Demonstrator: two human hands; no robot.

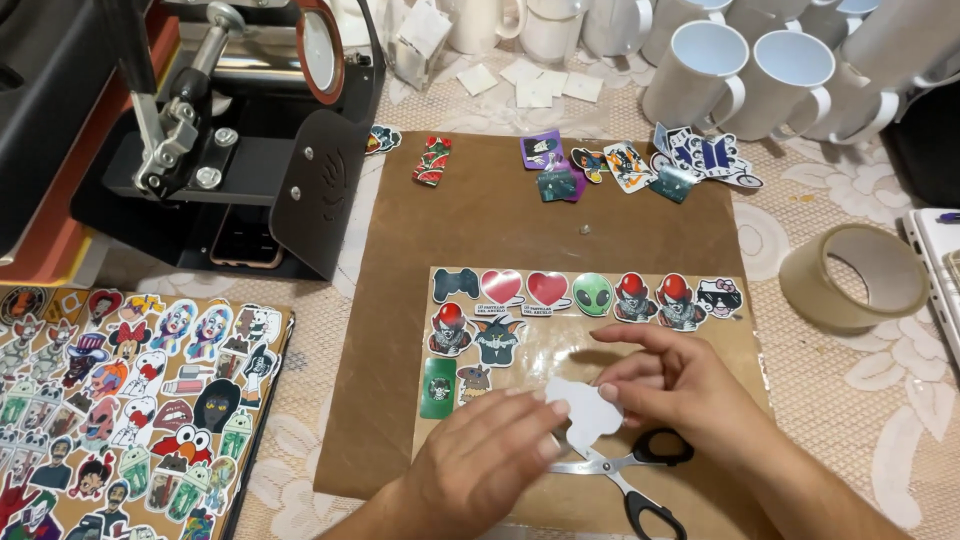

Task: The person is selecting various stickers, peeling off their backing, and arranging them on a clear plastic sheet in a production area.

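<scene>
Brown mat point(420, 330) taken as landmark. On its near right part lay a clear sheet point(600, 340) carrying rows of stickers. Over that sheet's near edge, left hand point(480, 465) and right hand point(680, 385) pinched a white cutout point(585, 410), fingers closed on its edges. Scissors point(625, 478) lay just nearer. Judged step: peeling or positioning; next move calls for careful alignment in a bare spot.

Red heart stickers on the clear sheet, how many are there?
2: one red heart sticker right of the grey game controller sticker, another beside it, left of the green alien sticker. Hands may hide others.

White cut-out sticker point(588, 412), blank side up; pinched above scissors point(630, 480)
</scene>
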